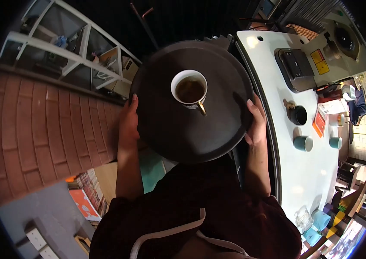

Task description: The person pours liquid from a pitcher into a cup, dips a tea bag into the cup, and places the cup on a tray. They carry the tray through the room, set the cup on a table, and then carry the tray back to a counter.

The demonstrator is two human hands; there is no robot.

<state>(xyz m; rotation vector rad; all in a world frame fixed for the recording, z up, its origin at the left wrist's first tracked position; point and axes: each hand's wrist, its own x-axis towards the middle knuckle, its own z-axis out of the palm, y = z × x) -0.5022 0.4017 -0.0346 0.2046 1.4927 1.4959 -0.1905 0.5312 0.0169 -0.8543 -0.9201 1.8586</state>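
Between my two hands is a round dark serving tray, held in front of my body. A white cup with a gold handle stands upright on it, a little above the middle, with brown liquid inside. On the tray's left rim my left hand is closed, its thumb over the edge and the other fingers hidden underneath. My right hand grips the opposite rim the same way, thumb on top.
Right of the tray runs a white counter bearing a black cup, a pale teal cup and a black machine. A brick wall and white-framed shelving stand on the left.
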